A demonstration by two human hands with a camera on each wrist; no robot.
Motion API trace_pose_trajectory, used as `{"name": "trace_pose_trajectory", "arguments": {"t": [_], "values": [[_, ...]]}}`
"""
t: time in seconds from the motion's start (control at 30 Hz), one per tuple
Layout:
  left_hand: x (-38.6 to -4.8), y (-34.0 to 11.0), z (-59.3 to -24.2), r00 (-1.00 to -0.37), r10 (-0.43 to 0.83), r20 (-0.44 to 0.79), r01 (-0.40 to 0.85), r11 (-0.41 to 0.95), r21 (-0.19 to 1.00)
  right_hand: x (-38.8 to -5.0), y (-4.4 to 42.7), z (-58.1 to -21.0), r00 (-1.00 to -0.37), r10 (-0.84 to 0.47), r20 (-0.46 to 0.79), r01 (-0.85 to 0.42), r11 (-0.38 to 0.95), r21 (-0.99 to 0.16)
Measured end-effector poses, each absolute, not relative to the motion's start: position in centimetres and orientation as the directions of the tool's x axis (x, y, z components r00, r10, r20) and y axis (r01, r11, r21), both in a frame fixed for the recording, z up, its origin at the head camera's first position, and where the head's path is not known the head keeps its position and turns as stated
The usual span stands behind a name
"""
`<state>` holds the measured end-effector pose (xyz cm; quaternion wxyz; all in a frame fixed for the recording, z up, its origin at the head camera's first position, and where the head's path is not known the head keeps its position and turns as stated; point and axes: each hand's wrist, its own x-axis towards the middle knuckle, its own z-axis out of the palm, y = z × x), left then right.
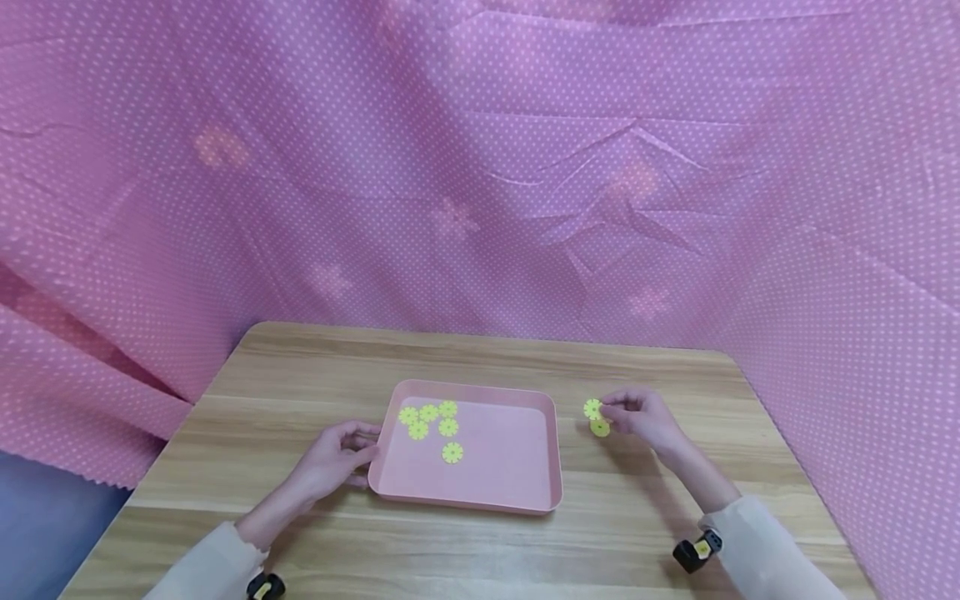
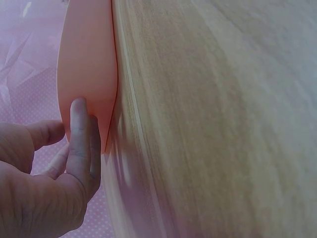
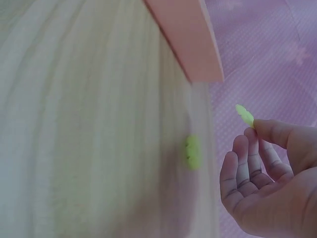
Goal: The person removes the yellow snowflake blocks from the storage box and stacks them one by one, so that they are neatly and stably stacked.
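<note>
1. Right up close, nearer to us than the tray (image 1: 495,471), here are two pale sleeves (image 1: 772,550), one off its near left corner, one off its near right, and a black wrist gadget (image 1: 697,552) sits at each cuff.

2. Now the left hand (image 1: 333,462), at the tray's left side! It's loosely open, fingers fairly straight with the tips against the outer wall, thumb up at the rim.

3. Over to the right of the tray, and the right hand (image 1: 647,421) has a neat pinch: thumb and forefinger on the edge of one yellow disc (image 3: 244,115), the other fingers loosely bent. That disc is up off the wood, clear of the tray.

4. Just below it, a second disc (image 1: 600,428) lies on the table, also right of the tray.

5. Inside the tray, six more! Five flower-shaped discs (image 1: 428,412) bunch toward the far left corner; whether any overlap, I can't tell. A lone disc (image 1: 452,452) lies nearer the front, left of the tray's middle.

6. Under the tray, a wood-grain table (image 1: 652,367); beyond it, a dotted pink-purple cloth (image 1: 480,167) hangs in folds.
</note>
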<state>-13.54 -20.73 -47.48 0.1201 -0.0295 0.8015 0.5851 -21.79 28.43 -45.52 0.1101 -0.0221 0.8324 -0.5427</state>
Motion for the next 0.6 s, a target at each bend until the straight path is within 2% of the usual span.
{"name": "trace_pose_trajectory", "arguments": {"t": [0.17, 0.6], "values": [[-13.6, -20.8, -47.6, -0.968, 0.083, -0.237, -0.197, 0.329, 0.923, -21.7, 29.0, -46.8, -0.977, -0.108, -0.184, 0.121, 0.429, -0.895], [-13.6, -20.8, -47.8, -0.969, 0.090, -0.229, -0.189, 0.320, 0.928, -21.8, 30.0, -48.7, -0.969, -0.127, -0.214, 0.154, 0.371, -0.916]]}}
